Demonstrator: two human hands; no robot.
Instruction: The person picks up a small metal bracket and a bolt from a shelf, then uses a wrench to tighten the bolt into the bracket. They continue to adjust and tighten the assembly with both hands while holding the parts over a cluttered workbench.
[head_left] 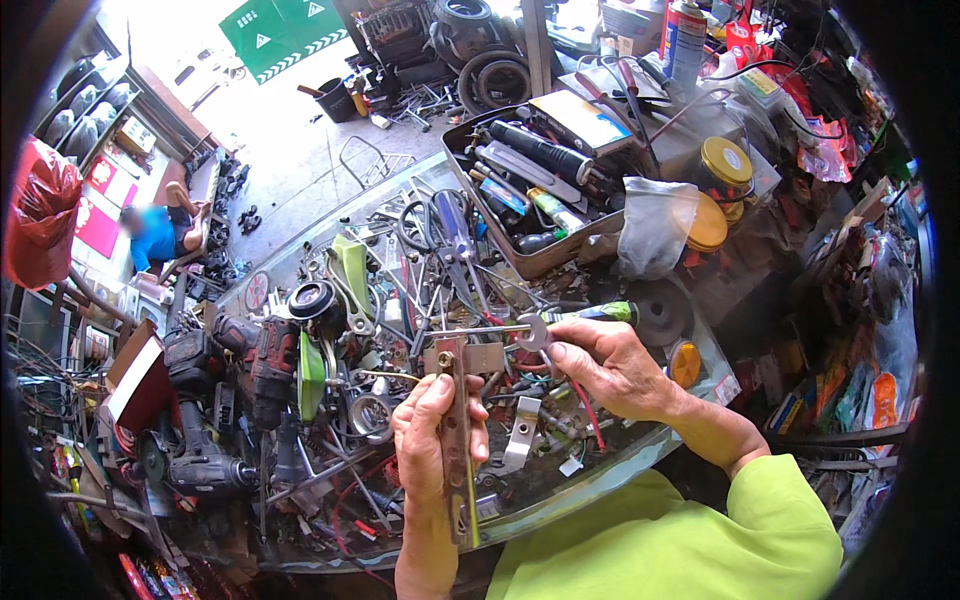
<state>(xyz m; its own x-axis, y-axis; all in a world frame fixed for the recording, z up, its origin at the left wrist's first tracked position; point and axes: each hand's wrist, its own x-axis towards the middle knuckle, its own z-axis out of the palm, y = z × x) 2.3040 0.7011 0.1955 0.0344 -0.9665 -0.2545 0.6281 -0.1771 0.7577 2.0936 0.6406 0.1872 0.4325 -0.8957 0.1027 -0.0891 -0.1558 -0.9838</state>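
We had the perforated bar (459, 460) above the tabletop (595, 487), left hand (422, 425) wrapped round it, right hand (612, 368) pinching a wrench (533, 336). Round fitting (446, 358) sat in place; we couldn't tell what was left.

Strong daylight from upper left, floor (290, 130) there blown out to white. Mid-frame tabletop (590, 488) moderately lit, reasonably sharp. Right-hand shelving (840, 440) dim, shadowy. Lime shirt (680, 530) bright. Heavy fisheye: straight edges bow, corners black, rim detail soft. Background seated person (155, 238) has head area blurred out.
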